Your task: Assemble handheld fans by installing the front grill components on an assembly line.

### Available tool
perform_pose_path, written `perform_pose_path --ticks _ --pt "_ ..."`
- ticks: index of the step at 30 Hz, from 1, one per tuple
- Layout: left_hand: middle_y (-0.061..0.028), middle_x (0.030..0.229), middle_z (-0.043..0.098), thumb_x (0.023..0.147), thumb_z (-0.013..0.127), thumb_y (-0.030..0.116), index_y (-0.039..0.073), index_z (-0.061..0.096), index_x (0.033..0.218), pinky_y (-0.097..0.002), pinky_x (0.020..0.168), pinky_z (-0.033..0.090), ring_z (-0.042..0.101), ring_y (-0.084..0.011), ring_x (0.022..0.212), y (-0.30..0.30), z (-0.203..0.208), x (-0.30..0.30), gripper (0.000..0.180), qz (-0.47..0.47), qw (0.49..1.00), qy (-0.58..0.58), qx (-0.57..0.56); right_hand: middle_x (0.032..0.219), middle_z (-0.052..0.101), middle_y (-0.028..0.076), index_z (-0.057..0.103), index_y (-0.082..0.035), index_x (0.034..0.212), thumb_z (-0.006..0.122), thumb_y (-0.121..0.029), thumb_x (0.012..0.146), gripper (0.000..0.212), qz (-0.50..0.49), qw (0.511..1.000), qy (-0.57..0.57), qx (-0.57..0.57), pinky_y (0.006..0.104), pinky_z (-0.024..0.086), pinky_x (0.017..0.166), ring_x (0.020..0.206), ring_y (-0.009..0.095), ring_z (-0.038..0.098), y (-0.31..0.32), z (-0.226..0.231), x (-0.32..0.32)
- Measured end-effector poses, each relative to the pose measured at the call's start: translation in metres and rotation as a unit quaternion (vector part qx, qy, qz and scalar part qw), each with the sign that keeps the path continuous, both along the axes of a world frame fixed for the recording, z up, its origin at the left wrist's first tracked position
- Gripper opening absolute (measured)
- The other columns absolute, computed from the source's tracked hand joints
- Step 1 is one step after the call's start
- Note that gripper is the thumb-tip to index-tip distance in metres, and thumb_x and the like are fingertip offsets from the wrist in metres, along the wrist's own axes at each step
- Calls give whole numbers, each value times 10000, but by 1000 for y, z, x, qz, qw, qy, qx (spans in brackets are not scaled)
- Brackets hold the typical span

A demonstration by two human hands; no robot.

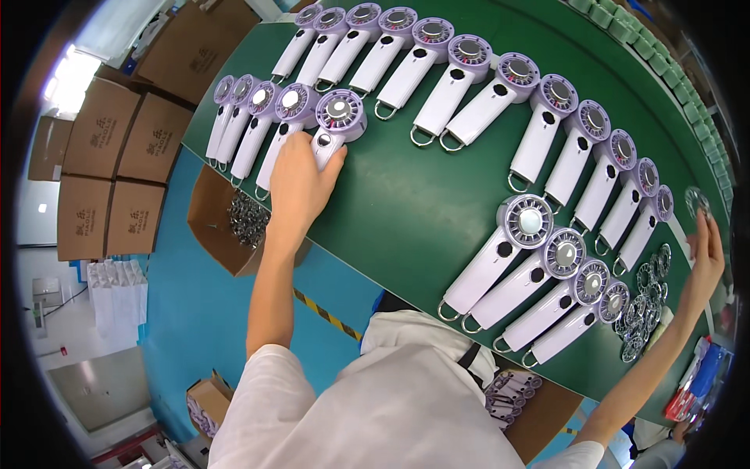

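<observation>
My left hand (pixel 301 184) is closed round the white handle of a handheld fan (pixel 341 112) with a lilac head and a silver centre, at the end of the near left row. Beside it lie several like fans (pixel 262 98), tilted on the green table. Far to the right, my right hand (pixel 708 254) is raised with its fingertips pinching a round, clear, spoked cover (pixel 695 202), slightly blurred. Below that hand lies a heap of similar round covers (pixel 644 305). A near right row of fans (pixel 530 223) rests next to the heap.
A long row of fans (pixel 457 74) curves along the green table (pixel 391 203). Pale green blocks (pixel 664 66) line its far edge. An open carton (pixel 207 215) of shiny parts stands below the left edge. Another carton (pixel 539 430) holds fans. Red and blue tools (pixel 695 379) lie at right.
</observation>
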State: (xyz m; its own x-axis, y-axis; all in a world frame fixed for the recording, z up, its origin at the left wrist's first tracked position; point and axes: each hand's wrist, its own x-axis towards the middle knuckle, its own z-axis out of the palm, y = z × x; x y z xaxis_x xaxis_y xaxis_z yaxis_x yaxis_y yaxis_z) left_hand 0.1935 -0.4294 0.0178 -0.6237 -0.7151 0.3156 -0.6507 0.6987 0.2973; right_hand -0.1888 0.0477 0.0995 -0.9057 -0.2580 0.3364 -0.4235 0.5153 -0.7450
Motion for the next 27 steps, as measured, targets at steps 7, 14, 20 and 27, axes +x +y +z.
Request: perform_pose_path --ticks 7,14,20,27 --pt "-145 814 686 801 825 309 -14 480 1075 -324 602 531 673 -190 641 35 45 -55 546 -94 893 133 421 998 721 113 615 41 1263 545 -77 955 337 154 979 -95 -91 292 480 919 880 138 656 -130 27 91" --pt "-35 769 637 886 765 294 3 614 1044 -245 574 522 621 -95 621 88 63 -137 364 -240 726 195 614 1093 717 83 454 23 1430 610 -160 992 499 208 959 -95 -166 251 494 830 964 124 676 -184 19 108" --pt "-86 852 663 931 707 231 -9 519 1151 -262 540 520 633 -119 587 104 53 -150 376 -298 673 228 638 1176 672 60 536 -24 1378 532 -88 1025 358 183 967 -24 -178 199 397 559 875 104 688 -192 17 111" --pt "-63 836 643 925 714 178 -4 500 1140 -251 521 498 608 -98 570 108 40 -142 354 -295 632 294 654 1372 554 143 428 6 1456 571 -70 990 493 198 967 -13 -159 325 520 924 1053 206 670 -222 20 128"
